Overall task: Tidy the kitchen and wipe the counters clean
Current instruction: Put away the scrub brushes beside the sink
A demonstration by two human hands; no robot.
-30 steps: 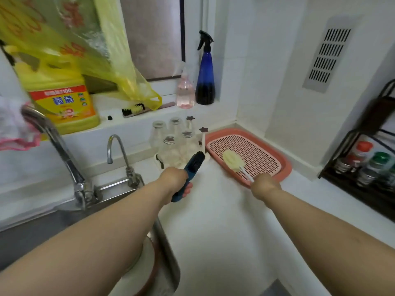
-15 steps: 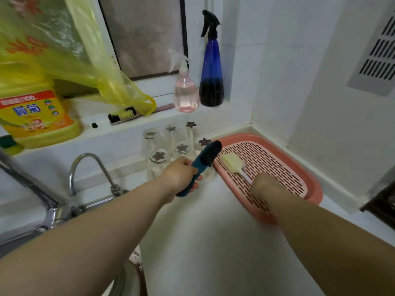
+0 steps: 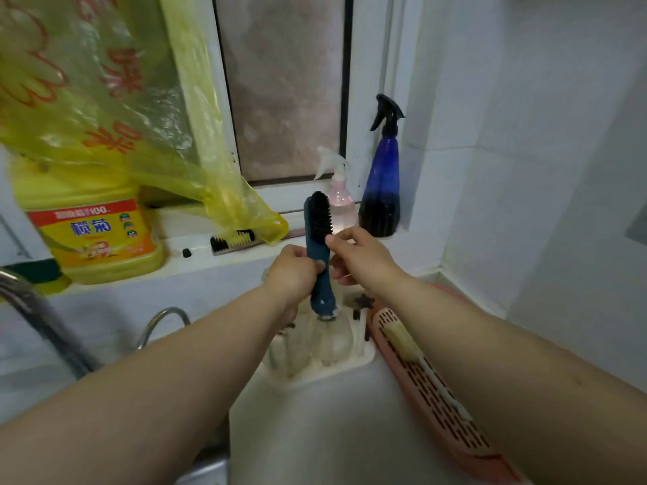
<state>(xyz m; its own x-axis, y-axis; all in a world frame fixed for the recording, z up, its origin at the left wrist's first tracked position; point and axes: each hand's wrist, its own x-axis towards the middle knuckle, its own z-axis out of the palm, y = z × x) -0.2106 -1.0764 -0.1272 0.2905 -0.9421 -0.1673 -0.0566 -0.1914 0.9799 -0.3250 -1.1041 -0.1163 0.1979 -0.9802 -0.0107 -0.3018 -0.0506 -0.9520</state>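
I have the brush [image 3: 318,246] upright above the glass rack [image 3: 315,351], left hand [image 3: 294,274] wrapped round its handle, right hand [image 3: 357,253] pinching the bristles. Wiping the desk [image 3: 315,432] looks unstarted; the sill remains cluttered.

Yellow bag [image 3: 105,99] hanging at upper left, draped over a yellow jug [image 3: 98,236] on the sill [image 3: 196,255]. Toothbrush [image 3: 232,240] lying flat beside the bag's tip. Pink sprayer [image 3: 339,201] and blue sprayer [image 3: 382,183] upright, side by side by the window [image 3: 283,89]. Curved tap [image 3: 164,320] below the sill.
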